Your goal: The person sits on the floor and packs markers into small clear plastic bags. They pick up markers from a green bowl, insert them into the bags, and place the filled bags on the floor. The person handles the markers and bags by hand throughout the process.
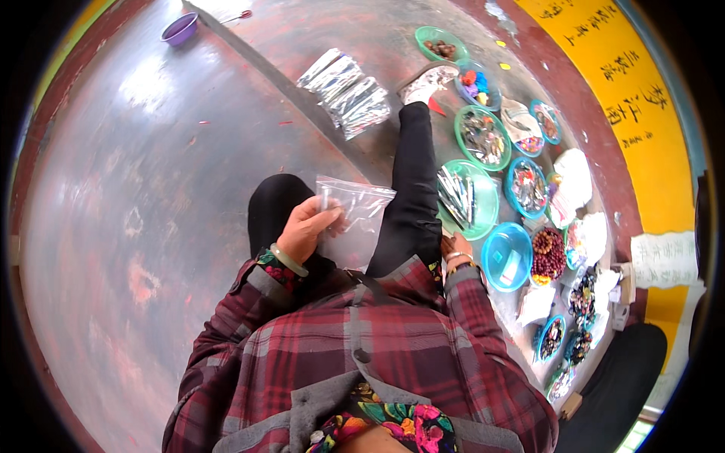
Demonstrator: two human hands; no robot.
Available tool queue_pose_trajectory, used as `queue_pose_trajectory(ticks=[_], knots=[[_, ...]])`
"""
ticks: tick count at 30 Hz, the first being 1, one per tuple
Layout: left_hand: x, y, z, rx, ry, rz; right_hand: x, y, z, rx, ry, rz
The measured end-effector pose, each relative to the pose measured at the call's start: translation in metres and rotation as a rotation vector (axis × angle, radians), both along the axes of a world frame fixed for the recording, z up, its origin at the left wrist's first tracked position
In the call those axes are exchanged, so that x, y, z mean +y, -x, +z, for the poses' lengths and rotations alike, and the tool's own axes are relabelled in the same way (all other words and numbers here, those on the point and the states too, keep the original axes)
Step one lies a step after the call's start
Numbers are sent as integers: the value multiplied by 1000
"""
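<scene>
Pinched between the thumb and fingers of my left hand [307,226] is a clear zip-lock bag [359,219], hanging in front of my lap; it looks flat. My right hand [455,247] is low beside my right thigh, its fingers partly hidden and too small to read. Just beyond it stands a green bowl [487,204] with slim, pen-like white and dark sticks [456,198] in it. To that hand's right is a blue bowl [504,249] with a small pale piece at its bottom.
Several bowls of small goods line my right side, among them a bowl of dark red beads [548,253] and a green bowl of small packets [483,137]. Bundled packets [349,94] lie ahead on the floor. A purple basin [180,29] is far left. Another person's dark-clad leg [623,385] is at right.
</scene>
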State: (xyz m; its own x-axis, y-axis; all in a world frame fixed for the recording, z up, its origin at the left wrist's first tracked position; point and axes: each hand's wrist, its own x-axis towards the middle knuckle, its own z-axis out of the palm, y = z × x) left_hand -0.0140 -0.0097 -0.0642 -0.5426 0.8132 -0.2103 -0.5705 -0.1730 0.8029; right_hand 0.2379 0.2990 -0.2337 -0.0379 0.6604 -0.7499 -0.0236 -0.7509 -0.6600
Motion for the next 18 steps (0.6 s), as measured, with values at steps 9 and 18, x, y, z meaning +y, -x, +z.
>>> queue_pose_trajectory(ticks=[9,18], knots=[[30,-14,13,71,-93,-59,-91,86,186,403,-558,567],[47,-19,43,468,-128,-179,-108,96,239,630,-611,870]])
